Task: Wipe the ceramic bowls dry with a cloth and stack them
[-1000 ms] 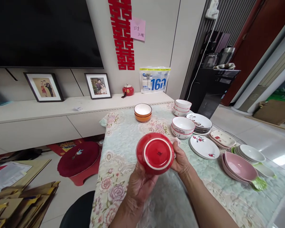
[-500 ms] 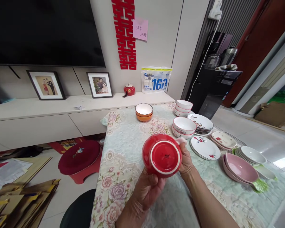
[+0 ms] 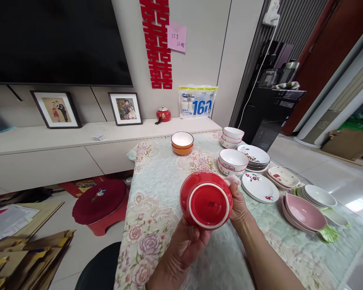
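Observation:
A glossy red bowl [image 3: 210, 203] is held up above the table, its ringed base turned toward me. My left hand [image 3: 186, 243] grips its lower edge, thumb on the outer wall. My right hand [image 3: 238, 203] is closed at the bowl's right side around a pale pink cloth [image 3: 232, 180], which lies against the bowl; the fingers behind the bowl are hidden. Beyond it stand two stacked orange bowls [image 3: 182, 150] with white insides. White red-rimmed bowls [image 3: 233, 161] and flowered white plates [image 3: 260, 188] sit just past my right hand.
On the right of the flowered tablecloth [image 3: 157, 193] are brown-patterned plates [image 3: 254, 155], square dishes [image 3: 283, 177], pale green bowls [image 3: 320, 196] and pink bowls [image 3: 305, 213]. A white cabinet [image 3: 124, 137] runs along the wall. Left stands a red stool [image 3: 100, 201].
The bowl has turned slightly in my hands, shifting the mark on its base. The cloth has moved a little at its right edge. The whole view has shifted slightly.

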Tool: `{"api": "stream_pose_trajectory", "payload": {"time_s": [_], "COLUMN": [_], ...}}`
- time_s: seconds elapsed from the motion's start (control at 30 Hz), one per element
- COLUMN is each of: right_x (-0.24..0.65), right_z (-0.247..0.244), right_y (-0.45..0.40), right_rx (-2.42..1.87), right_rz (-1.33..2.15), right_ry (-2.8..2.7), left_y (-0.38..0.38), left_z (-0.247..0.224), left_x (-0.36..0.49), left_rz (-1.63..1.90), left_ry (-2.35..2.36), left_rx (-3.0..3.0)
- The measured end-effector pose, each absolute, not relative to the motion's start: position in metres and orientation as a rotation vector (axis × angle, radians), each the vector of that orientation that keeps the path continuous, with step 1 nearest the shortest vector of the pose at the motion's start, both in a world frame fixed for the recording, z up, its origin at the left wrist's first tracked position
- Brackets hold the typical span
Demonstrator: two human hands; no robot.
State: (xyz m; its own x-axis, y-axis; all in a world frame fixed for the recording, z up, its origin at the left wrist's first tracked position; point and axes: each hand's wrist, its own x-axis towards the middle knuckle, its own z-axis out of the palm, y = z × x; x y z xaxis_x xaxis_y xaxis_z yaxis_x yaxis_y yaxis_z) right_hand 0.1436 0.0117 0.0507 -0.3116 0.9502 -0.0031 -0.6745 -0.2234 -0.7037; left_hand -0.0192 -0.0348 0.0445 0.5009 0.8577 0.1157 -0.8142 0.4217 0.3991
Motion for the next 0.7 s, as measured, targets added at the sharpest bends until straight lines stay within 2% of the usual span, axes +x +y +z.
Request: {"api": "stream_pose_trajectory", "payload": {"time_s": [0.7], "right_x": [0.1433], "right_z": [0.0496], "right_y": [0.0137], "right_rx": [-0.501], "right_rz": [1.824], "right_ry": [-0.748], "left_y": [-0.0344], "left_z": [0.0381], "left_x": [-0.0183], "left_rz": [0.998], "left_ry": [-0.033], "left_rx": [0.407]}}
